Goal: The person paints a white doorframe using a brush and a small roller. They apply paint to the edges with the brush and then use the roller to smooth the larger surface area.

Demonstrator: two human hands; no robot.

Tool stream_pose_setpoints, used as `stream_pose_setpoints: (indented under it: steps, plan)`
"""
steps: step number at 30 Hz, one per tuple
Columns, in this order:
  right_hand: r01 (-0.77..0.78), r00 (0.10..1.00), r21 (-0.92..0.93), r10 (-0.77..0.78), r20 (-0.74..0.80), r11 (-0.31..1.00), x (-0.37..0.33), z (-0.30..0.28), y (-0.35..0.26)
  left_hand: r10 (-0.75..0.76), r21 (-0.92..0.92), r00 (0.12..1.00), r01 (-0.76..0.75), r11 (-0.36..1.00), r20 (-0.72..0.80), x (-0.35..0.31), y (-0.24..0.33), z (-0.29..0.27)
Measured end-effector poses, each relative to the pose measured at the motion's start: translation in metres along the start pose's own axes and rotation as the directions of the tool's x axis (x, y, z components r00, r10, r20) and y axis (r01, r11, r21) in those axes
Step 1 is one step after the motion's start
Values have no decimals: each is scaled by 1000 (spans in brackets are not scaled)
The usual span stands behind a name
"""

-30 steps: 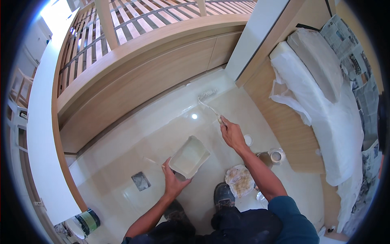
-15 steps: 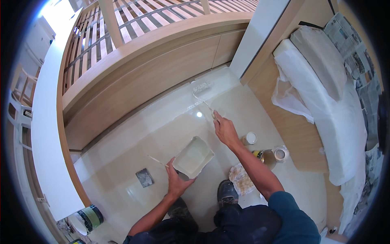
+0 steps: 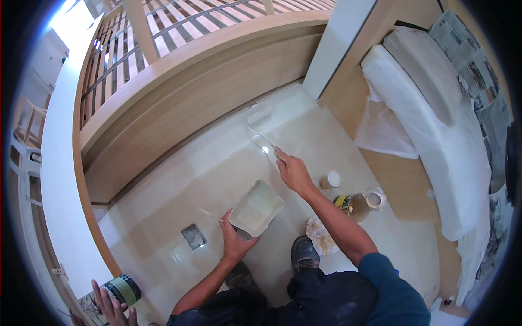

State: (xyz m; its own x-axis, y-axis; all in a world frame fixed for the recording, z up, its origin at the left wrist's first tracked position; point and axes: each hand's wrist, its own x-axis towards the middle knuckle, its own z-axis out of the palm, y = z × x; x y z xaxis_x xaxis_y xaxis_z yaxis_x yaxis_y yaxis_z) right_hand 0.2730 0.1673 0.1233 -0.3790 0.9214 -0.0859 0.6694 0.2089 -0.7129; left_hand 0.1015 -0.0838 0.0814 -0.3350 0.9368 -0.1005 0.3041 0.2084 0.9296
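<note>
The right hand (image 3: 295,173), at the centre of the frame, had its fingers closed round the handle of a roller (image 3: 259,115). The roller's head lay above and left of that hand, seemingly down on the floor (image 3: 157,228), over a paler, glossier strip along the bed frame (image 3: 206,92).

The left hand (image 3: 236,245), lower centre, gripped the near edge of a tray (image 3: 246,224), fingers on its left side and thumb toward its lower corner. The tray was tilted, its hollow facing up. A thin stick (image 3: 207,213) jutted out left of those fingers; whether they gripped it too was unclear.

The step in hand looked like rolling a pale coat along that strip. The next move seemed to call for light, even pressure at the edge of the coated patch, with the tray kept level and clear of the roller's path.

A cup (image 3: 331,180) and a can (image 3: 350,206) stood right of centre, a rag (image 3: 321,237) below them. At the lower left, another person's hand (image 3: 113,311) showed spread fingers beside a tub (image 3: 126,289).
</note>
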Motion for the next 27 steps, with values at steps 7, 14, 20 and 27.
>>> stream_pose_setpoints:
  steps: [7,14,20,27]
  plan:
    - [41,999,6,-41,23,999,-29,8,5,0,65,999,3,998,-33,-22,5,3]
    - [92,996,22,-92,0,995,41,29,-6,20,87,999,-17,996,-29,-27,4,8]
    - [-21,996,19,19,91,1000,51,24,-29,0,89,999,3,996,-37,-29,4,6]
    - [-26,986,-55,34,162,998,-26,6,-20,-17,58,999,20,998,-51,-31,2,5]
